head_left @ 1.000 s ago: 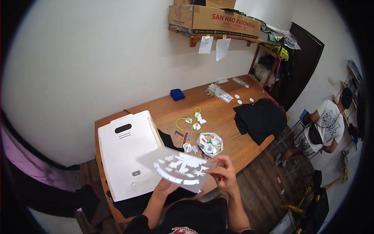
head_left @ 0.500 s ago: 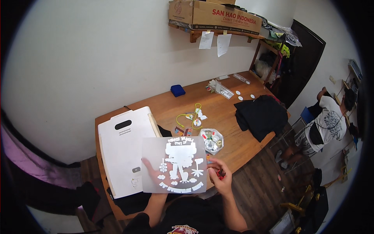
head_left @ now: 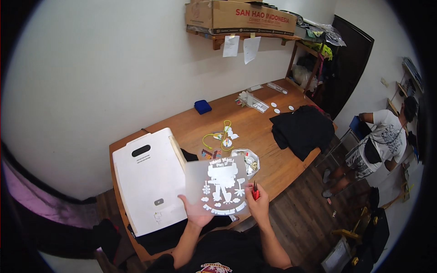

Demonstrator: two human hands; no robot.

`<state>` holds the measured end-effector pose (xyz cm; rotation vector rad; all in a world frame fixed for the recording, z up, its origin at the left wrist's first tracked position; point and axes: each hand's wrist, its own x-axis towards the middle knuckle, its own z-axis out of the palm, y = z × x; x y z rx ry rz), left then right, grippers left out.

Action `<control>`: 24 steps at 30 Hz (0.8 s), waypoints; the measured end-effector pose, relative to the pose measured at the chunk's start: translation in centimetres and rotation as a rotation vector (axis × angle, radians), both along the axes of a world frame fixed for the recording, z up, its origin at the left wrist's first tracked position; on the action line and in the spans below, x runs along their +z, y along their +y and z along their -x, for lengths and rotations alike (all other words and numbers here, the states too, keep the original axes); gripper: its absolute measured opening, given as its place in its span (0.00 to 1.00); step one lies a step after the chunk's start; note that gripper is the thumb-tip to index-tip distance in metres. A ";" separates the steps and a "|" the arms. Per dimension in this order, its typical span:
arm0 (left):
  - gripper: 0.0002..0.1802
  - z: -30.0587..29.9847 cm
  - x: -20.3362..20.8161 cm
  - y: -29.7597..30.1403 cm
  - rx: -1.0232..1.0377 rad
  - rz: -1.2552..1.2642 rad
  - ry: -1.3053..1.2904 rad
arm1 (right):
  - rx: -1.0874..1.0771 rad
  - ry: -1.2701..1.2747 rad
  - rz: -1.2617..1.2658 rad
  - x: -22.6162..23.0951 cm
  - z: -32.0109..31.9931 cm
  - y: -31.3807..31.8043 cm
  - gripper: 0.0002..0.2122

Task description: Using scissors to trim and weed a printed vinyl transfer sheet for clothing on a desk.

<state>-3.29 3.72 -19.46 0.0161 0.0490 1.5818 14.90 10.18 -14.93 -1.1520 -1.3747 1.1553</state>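
A translucent transfer film sheet [head_left: 195, 175] with a white print hangs above the table's near edge. My left hand [head_left: 198, 215] grips it at the lower left, thumb in front and the other fingers behind. At its right edge is my right hand [head_left: 258, 204], closed around a small hand tool [head_left: 256, 193] with red handles and dark pointed jaws. The fingers of this hand also reach the film edge; how firmly they pinch it cannot be made out. Behind the film's upper right corner stands a white tub [head_left: 253, 172] of small items, partly covered.
A large white machine [head_left: 150, 186] with a dark handle slot stands left on the wooden table [head_left: 177, 123]. Farther off lie a yellow cord [head_left: 230, 123], a blue pouch [head_left: 202, 107] and folded black cloth [head_left: 302, 132]. Another person [head_left: 382, 132] stands at right.
My left hand has moved right with the film, bringing its right edge to my right hand. The red tool now points upward. The view has shifted slightly.
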 end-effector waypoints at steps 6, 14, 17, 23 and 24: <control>0.68 -2.8 2.2 0.7 0.072 -0.125 0.116 | -0.022 0.232 -0.048 1.3 -0.7 1.2 0.08; 0.41 -4.3 2.3 -0.1 0.221 0.006 1.161 | 0.043 0.312 -0.024 3.3 -1.6 0.2 0.09; 0.29 -5.7 6.1 0.0 0.300 0.035 1.038 | 0.156 0.240 -0.108 4.2 -2.2 0.4 0.13; 0.24 -4.6 5.5 0.0 0.330 -0.047 1.210 | 0.253 0.295 -0.015 4.8 -3.9 -0.7 0.20; 0.23 -4.7 5.6 -0.1 0.292 -0.011 1.196 | 0.250 0.294 -0.017 4.5 -3.9 -0.8 0.20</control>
